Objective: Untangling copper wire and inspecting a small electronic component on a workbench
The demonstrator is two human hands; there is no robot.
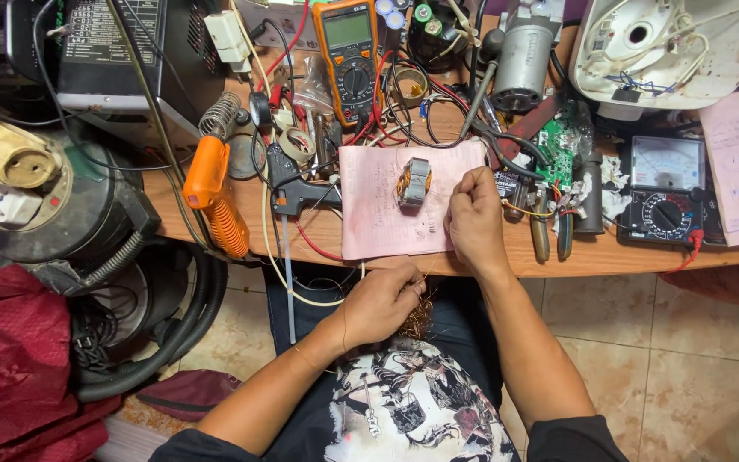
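Nearest the camera, below the desk edge and over the person's lap, the left hand [384, 304] is curled with its fingers pinched narrow on fine copper wire [419, 318], a loose reddish tangle of which hangs just beside the knuckles. Up and to the right of it, the right hand [475, 218] rests on the desk with its fingers closed to a pinch; whether a strand of the same wire runs between those fingertips is too thin to tell. Just left of the right hand's fingertips, close but apart from them, stands the small motor stator [414, 182], a grey laminated core with orange winding showing, its long axis running away from the person toward the back of the desk. So the right hand is much the nearer of the two to the stator, which lies to its left, while the left hand sits well below it, off the desk. Under the stator lies a pink sheet of paper [387, 210], which reaches to the front edge of the wooden desk [617, 255]. Around it the desk is crowded: an orange multimeter [350, 53] behind, an orange-handled soldering gun [215, 201] to the left, a green circuit board [558, 150] and pliers [552, 227] just right of the right hand, an analogue meter [667, 192] further right. Left of the desk stands a dark vacuum cleaner [44, 214] with its hose, and a tiled floor [686, 342] lies beneath.
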